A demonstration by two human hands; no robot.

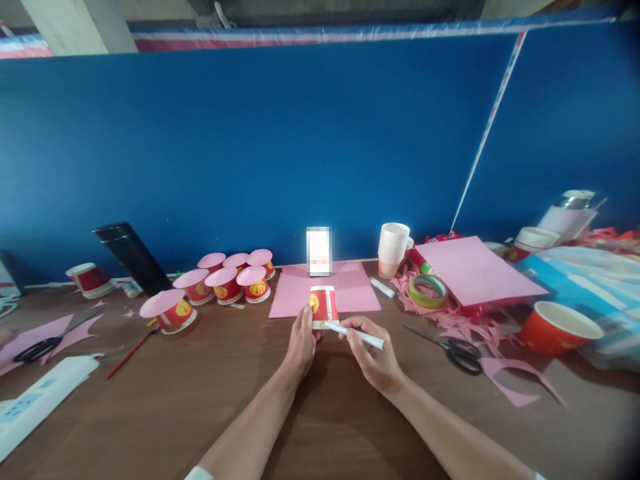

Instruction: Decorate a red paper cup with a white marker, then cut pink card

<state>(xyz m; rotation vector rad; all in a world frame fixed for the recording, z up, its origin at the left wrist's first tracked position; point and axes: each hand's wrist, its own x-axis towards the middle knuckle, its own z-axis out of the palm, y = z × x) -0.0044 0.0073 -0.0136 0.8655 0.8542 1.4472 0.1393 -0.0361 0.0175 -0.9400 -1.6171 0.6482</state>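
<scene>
In the middle of the head view, my left hand (301, 343) is closed around the side of a red paper cup (324, 305) with a yellow emblem and a white stripe. My right hand (373, 353) grips a slim white pen (365, 335) between thumb and fingers. Its tip points left, at the cup's white rim; whether it touches cannot be told. Behind the cup lies a pink paper sheet (290, 291), and a small white cylinder (383, 287) rests by its right edge.
Several red cups topped with pink discs (163, 303) stand left, near a black bottle (135, 260) and a power strip (45, 400). On the right are stacked white cups (394, 247), green tape (427, 291), scissors (463, 353), pink scraps (515, 377) and an orange-red cup (555, 330).
</scene>
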